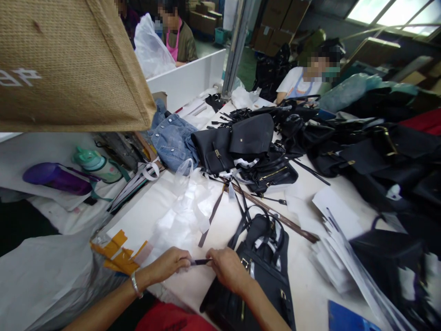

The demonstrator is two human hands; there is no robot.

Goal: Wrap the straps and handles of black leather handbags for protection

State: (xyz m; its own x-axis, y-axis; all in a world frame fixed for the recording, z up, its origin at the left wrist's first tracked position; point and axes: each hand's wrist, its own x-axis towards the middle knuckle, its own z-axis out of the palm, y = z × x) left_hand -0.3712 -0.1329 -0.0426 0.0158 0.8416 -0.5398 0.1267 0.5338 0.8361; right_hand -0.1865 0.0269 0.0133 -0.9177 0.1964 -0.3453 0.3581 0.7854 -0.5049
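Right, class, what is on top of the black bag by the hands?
On the bag, white wrapping shows among straps; the right forearm crosses over the front, hiding what's beneath.

Bright windows slant above brown cartons and a green floor.

silver bracelet on left wrist, red garment

The head view looks forward and down (fairly near) over the worktable, reaching cardboard boxes far behind.
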